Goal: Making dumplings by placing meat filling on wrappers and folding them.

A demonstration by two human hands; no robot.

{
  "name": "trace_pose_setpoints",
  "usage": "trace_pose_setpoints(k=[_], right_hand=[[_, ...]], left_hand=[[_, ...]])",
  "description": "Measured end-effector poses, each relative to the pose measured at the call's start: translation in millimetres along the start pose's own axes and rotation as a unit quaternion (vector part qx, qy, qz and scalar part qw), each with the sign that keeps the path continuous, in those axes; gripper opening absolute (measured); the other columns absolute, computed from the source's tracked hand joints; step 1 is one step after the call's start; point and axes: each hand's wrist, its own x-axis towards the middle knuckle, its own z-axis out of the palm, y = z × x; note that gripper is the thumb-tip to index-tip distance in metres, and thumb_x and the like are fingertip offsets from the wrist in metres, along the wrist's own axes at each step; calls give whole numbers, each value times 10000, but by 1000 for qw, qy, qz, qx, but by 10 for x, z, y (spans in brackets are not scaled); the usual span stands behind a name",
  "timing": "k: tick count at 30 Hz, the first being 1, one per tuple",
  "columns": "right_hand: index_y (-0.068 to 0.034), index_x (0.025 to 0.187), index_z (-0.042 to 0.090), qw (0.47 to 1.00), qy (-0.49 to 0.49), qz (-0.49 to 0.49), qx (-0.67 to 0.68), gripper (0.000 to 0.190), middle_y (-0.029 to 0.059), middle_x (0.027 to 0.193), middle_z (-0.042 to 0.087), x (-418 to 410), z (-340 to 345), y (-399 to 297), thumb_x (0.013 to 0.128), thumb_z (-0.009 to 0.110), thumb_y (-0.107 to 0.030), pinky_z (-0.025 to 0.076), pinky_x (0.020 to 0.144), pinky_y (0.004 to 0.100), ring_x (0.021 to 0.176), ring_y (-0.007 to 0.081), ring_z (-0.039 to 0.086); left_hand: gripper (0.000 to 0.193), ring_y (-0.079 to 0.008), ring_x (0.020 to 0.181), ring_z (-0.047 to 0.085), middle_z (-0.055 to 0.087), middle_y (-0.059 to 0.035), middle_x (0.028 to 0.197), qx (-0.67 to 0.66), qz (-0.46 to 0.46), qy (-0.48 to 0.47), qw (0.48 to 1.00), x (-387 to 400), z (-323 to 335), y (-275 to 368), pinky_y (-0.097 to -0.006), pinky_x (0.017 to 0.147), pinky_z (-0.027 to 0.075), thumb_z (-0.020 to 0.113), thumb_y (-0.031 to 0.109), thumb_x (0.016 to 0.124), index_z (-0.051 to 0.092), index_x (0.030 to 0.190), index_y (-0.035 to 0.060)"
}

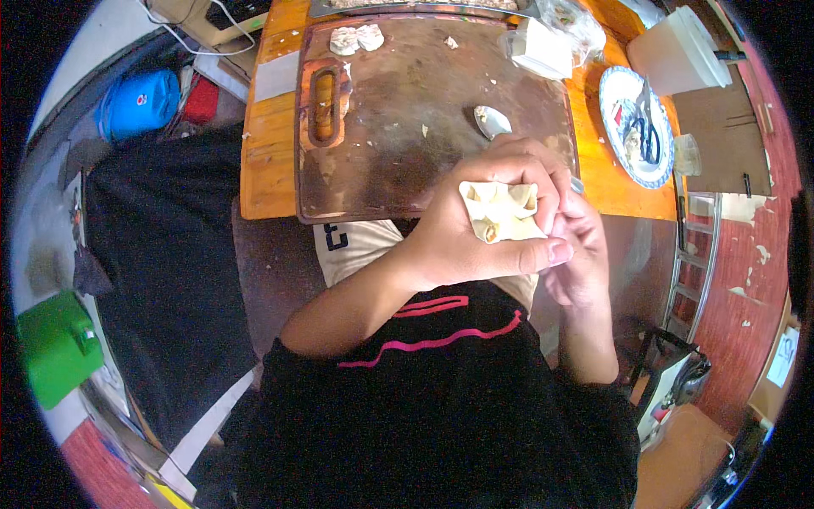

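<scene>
My left hand (470,235) curls around a pale dough wrapper (499,207), folded with raised corners and a bit of filling showing at its lower edge. Against the left thumb and fingertips rests my right hand (575,248), at the wrapper's right side; what its fingers grip is hidden. Both hands are above the near right part of a brown cutting board (394,159). A metal spoon (493,122) lies behind the hands, its middle covered by them. Two folded dumplings (356,39) sit touching at the board's far left.
Beyond the board stands a metal tray of minced filling (420,4). A white stack, perhaps wrappers (540,51), lies by a clear plastic bag (575,28). To the right are a plate (607,127) with scissors (647,124), a small clear cup (688,154) and a whitish tub (674,54).
</scene>
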Motion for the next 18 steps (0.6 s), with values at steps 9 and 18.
trace_pose_setpoints(k=[9, 18], right_hand=[[36, 1384, 517, 985, -23, 51, 161, 563, 104, 1316, 619, -18, 34, 140, 891, 759, -89, 538, 1009, 344, 1192, 197, 623], [25, 1409, 494, 977, -75, 36, 198, 553, 119, 1362, 595, 3, -79, 338, 917, 718, -90, 494, 1074, 361, 1273, 217, 581]], left_hand=[[260, -235, 1095, 584, 662, -62, 1060, 50, -6, 5, 999, -34, 30, -99, -385, 991, 414, 839, 181, 740, 660, 909, 98], [443, -215, 1088, 616, 670, -89, 1108, 101, -15, 18, 995, -31, -26, 10, -361, 984, 464, 862, 146, 703, 689, 1103, 62]])
